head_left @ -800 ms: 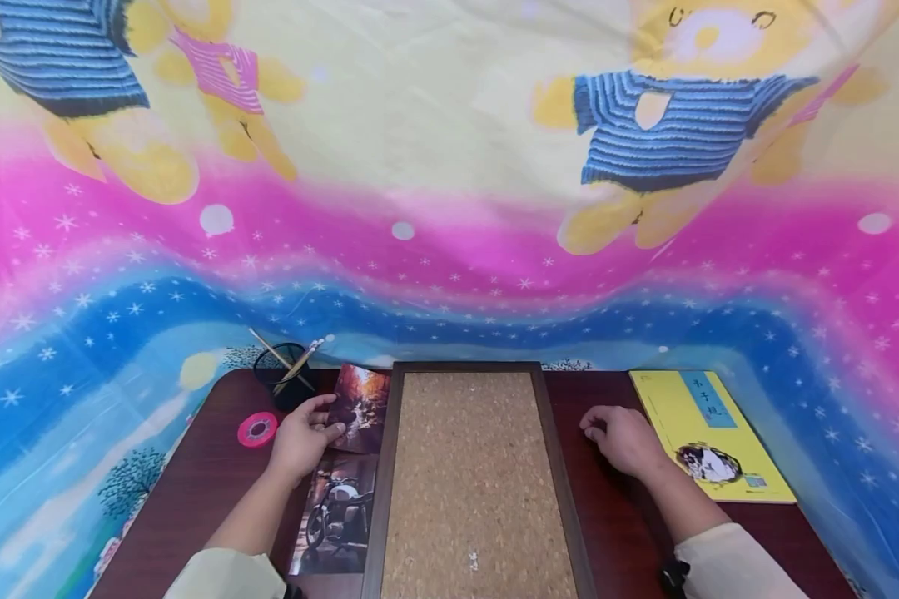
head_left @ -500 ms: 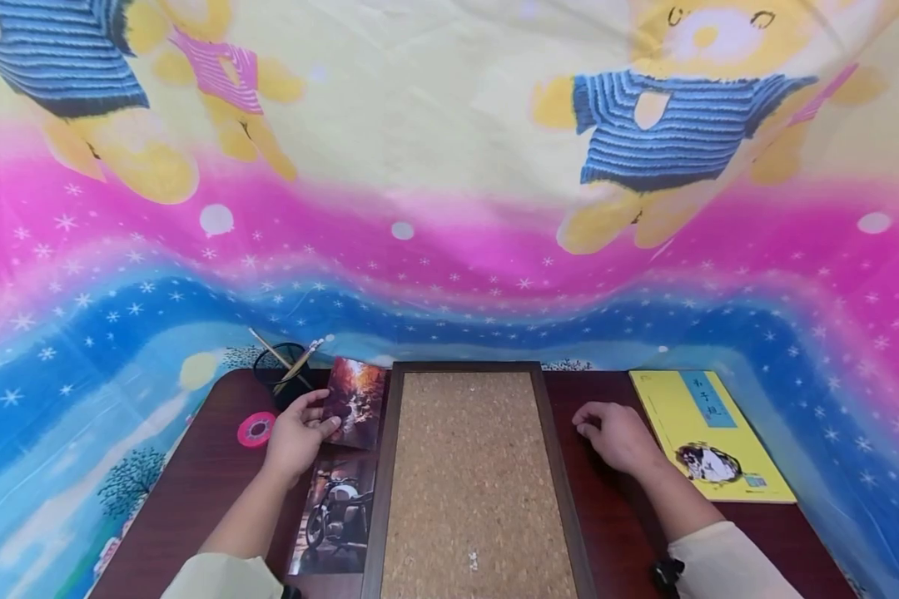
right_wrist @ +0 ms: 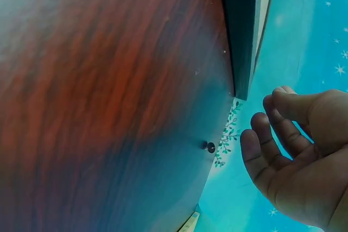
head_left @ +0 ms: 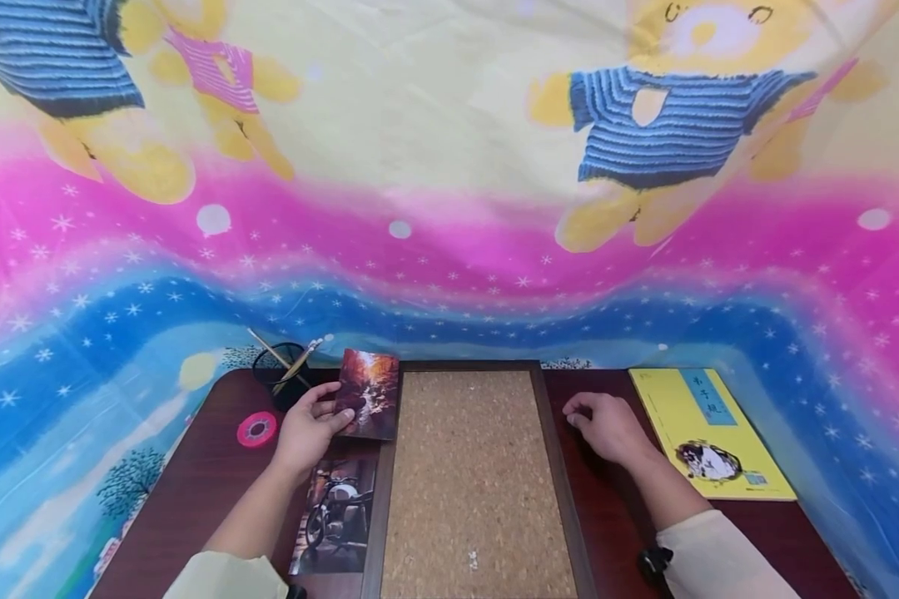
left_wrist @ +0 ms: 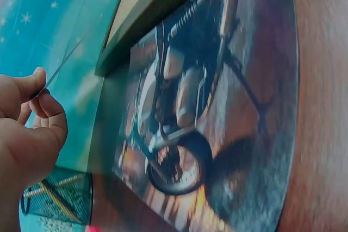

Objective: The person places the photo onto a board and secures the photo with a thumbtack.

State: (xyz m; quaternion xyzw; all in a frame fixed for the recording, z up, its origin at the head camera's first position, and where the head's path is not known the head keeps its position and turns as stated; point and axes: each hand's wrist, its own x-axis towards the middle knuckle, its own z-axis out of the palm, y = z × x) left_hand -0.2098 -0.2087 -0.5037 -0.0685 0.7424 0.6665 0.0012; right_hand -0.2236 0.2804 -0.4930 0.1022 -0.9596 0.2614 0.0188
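Observation:
My left hand [head_left: 305,433] pinches a photo print [head_left: 369,398] by its left edge, between thumb and fingers. The print shows an orange, sunlit scene and overlaps the upper left frame of a cork board [head_left: 475,466] in the head view. In the left wrist view the print [left_wrist: 66,59] appears edge-on, raised off the table. Below it lies a second print with a motorcycle [head_left: 337,516], beside the board's left side. My right hand [head_left: 608,426] hovers right of the board, fingers loosely bent; nothing shows between thumb and fingertips in the right wrist view.
A black mesh pen holder [head_left: 288,378] with pencils stands at the back left, near a pink tape roll [head_left: 257,429]. At right lies a yellow book [head_left: 707,433]. A small dark knob-like piece [right_wrist: 208,146] sits on the dark wood table [right_wrist: 119,80]. Patterned cloth surrounds the table.
My left hand has lifted the orange print from the table, first a little left, then right over the board's frame. My right hand has drifted left toward the board.

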